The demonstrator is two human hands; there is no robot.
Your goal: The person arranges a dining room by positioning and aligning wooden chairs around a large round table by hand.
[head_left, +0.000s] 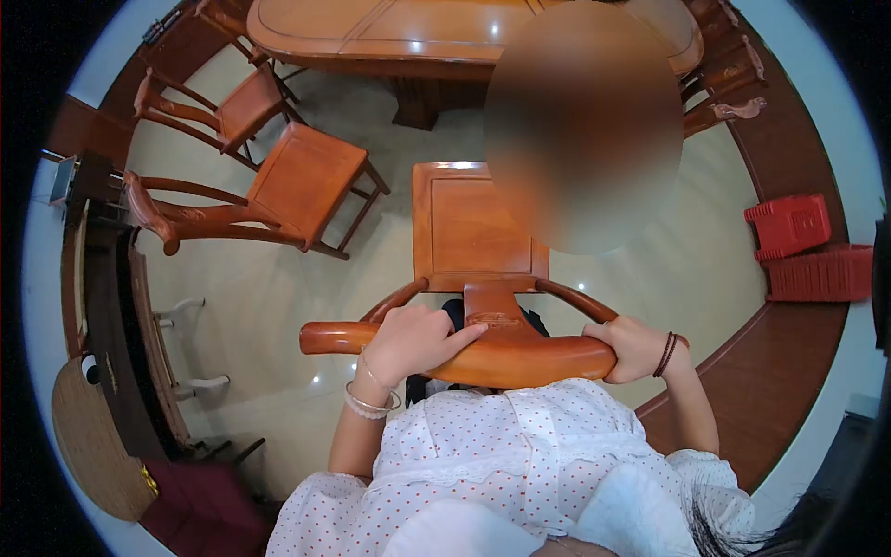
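Observation:
A reddish-brown wooden chair point(469, 223) stands right in front of me, its back toward my body and its seat pointing at the table. My left hand point(413, 342) is closed over the curved top rail, left of the centre splat, with the thumb along the wood. At the rail's right end, my right hand point(633, 349) wraps round the wood, its fingers partly hidden. A large blurred oval covers the area right of the seat, so what lies there cannot be made out.
A long wooden table point(371, 42) spans the back. Two matching chairs, one nearer point(306, 181) and one farther point(249, 107), stand at left. Red plastic baskets point(789, 227) sit by the right wall. A dark folding table point(139, 334) and a maroon seat point(200, 506) are at lower left.

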